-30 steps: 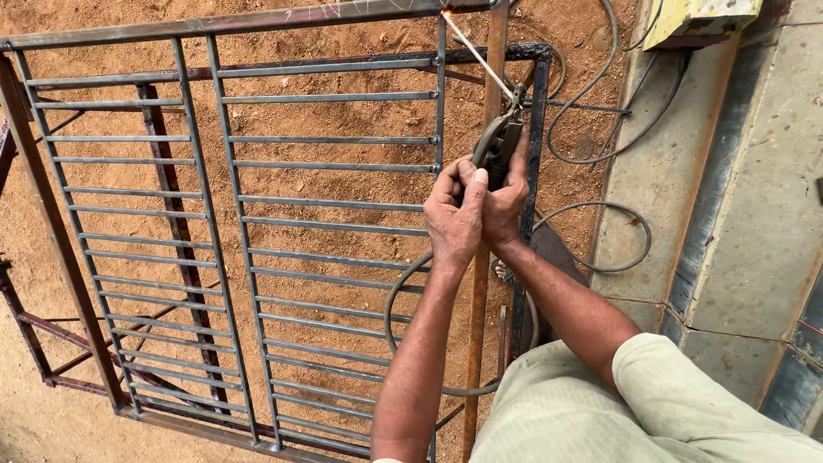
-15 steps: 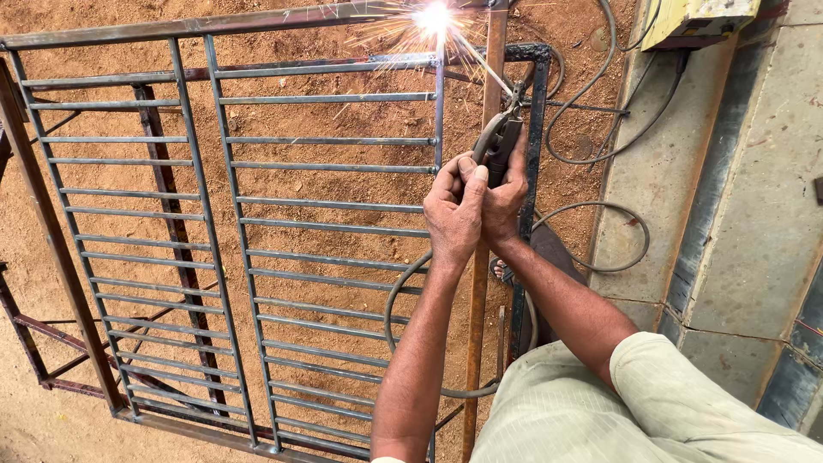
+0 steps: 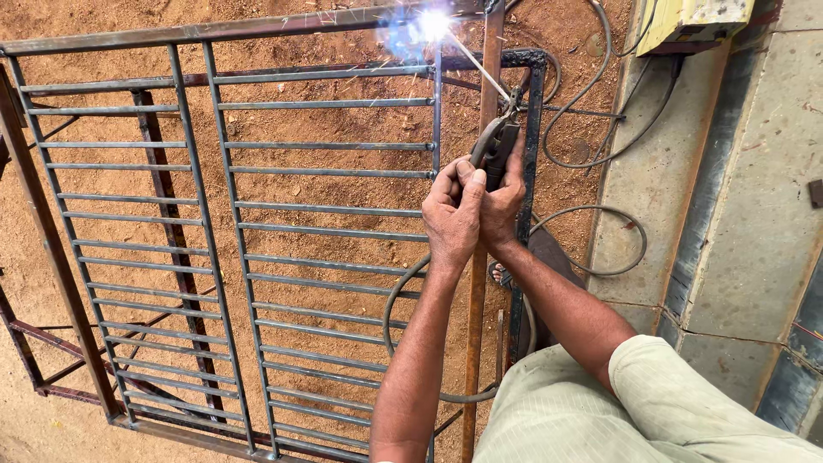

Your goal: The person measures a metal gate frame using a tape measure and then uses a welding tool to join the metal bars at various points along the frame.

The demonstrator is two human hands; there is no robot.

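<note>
Both hands gripped the holder [image 3: 495, 147]: the left hand [image 3: 452, 214] wrapped its fingers around the right hand [image 3: 506, 201], whose fingers closed on it. Its rod [image 3: 476, 57] sparked against the top bar of the gate [image 3: 223, 171].

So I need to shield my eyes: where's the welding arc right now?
In the head view, the arc burns top centre on the grille's top bar, at the electrode tip.

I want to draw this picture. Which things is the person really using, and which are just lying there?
In use:
left hand and right hand, both on the electrode holder
welding rod, sparking at its tip
metal grille
cable

Just lying about:
yellow box
rusty frame underneath
concrete slabs
</note>
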